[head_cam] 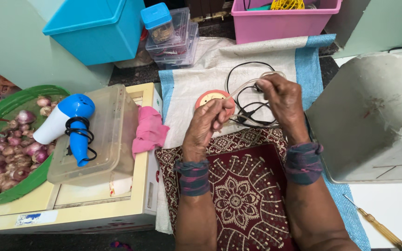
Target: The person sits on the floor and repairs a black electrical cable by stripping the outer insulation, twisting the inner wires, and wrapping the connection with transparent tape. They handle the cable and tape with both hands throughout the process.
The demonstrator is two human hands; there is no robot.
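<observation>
Head view: the person sits on the floor over a dark red patterned mat (238, 195), which overlaps a white woven sack (196, 74) with blue edges spread toward the far wall. The left hand (208, 122) is closed on a thin clear tube (247, 84) and rests just in front of a round orange and cream disc (210, 96) lying on the sack. The right hand (280, 100) pinches the same tube at its far loop, above a tangle of black cord (247, 116) on the sack. Both wrists carry dark cloth bands.

At the left edge of the sack stands a low cream box (94, 204) bearing a clear plastic tub (112, 135) turned upside down, a blue and white hair dryer (70, 121) on top, and a pink cloth (150, 130) beside it. Farther left, a green basket (5, 104) holds red onions. Along the far wall stand a blue bin (98, 28), stacked clear boxes (175, 42) and a pink tub (280, 23). To the right leans a grey metal panel (373, 116); a yellow-handled screwdriver (378, 227) lies on the pale floor near it.
</observation>
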